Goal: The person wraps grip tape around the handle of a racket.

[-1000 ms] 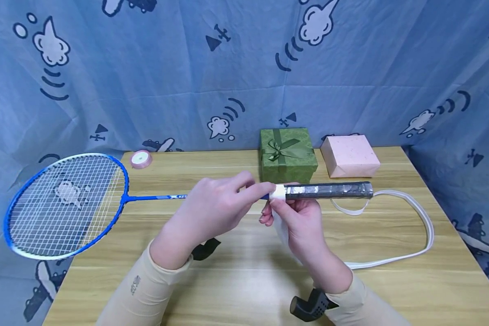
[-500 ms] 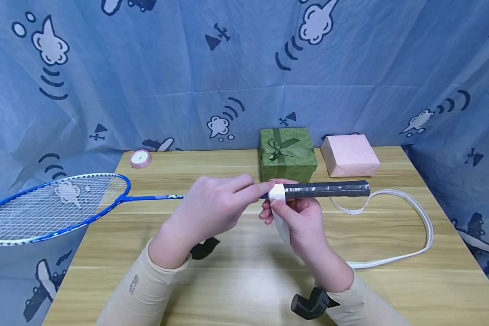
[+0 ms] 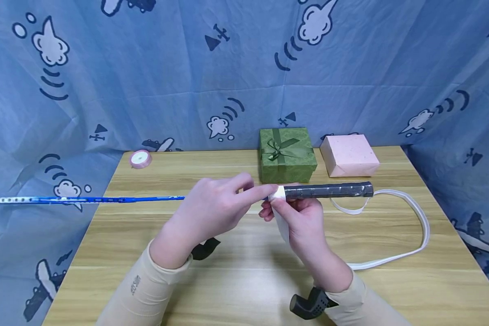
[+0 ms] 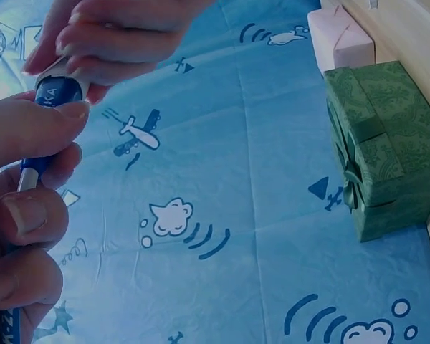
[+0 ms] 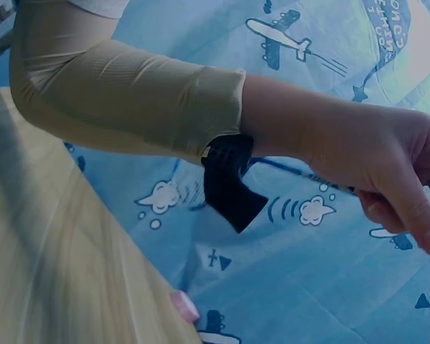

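Note:
A badminton racket point(image 3: 155, 198) is held level above the table, its blue head edge-on at the left and its black handle point(image 3: 330, 190) pointing right. My left hand point(image 3: 218, 203) grips the shaft near the cone, index finger reaching to the white grip tape point(image 3: 278, 194). At the handle's top end, my right hand point(image 3: 305, 222) pinches that tape, which is wrapped round there. The tape's loose length point(image 3: 425, 231) hangs down and loops on the table at right. In the left wrist view, the left fingers point(image 4: 32, 215) curl round the shaft below the blue cone point(image 4: 56, 92).
A green gift box point(image 3: 287, 156) with a bow stands behind the handle, beside a pink box point(image 3: 350, 156). A pink ribbon spool point(image 3: 140, 159) lies at the back left of the wooden table point(image 3: 228, 290). Patterned blue cloth point(image 3: 146, 68) hangs behind.
The racket has turned about its long axis, so its head went from nearly face-on to edge-on. Both hands stay in about the same place.

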A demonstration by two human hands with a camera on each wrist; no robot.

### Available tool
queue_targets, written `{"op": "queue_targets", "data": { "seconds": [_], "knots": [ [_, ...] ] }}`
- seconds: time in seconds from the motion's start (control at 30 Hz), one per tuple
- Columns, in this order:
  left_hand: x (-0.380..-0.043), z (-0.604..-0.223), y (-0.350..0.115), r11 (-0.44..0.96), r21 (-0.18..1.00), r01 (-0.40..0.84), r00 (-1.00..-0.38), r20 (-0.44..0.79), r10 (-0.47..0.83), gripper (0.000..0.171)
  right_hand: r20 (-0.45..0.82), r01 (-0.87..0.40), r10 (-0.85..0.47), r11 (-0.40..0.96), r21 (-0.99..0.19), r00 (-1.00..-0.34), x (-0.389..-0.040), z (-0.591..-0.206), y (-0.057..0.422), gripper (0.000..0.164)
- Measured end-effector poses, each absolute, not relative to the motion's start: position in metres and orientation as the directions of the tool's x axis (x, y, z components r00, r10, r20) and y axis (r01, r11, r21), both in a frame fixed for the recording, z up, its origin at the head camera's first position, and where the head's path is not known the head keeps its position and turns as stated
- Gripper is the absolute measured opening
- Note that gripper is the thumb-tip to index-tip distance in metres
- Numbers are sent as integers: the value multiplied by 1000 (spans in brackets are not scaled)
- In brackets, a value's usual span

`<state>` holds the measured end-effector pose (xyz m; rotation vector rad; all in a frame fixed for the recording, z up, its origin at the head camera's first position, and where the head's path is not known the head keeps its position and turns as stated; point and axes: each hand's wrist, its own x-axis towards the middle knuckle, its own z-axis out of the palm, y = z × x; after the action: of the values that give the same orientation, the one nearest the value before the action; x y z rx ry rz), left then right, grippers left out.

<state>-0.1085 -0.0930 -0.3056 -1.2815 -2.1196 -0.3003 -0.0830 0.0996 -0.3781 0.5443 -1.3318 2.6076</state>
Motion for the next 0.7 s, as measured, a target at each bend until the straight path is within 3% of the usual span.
{"op": "queue_targets", "data": {
  "seconds": [0.37,0.7],
  "knots": [
    [-109,-302,-97,497,-131,858,-336,587,737,43,406,-295,-93,-545,-785,-909,-85,-379,105,30],
    [-108,-297,-101,521,-102,847,-375,580,723,37,390,-292,-45,-586,-756,-920,-85,-375,105,23]
  ]
}}
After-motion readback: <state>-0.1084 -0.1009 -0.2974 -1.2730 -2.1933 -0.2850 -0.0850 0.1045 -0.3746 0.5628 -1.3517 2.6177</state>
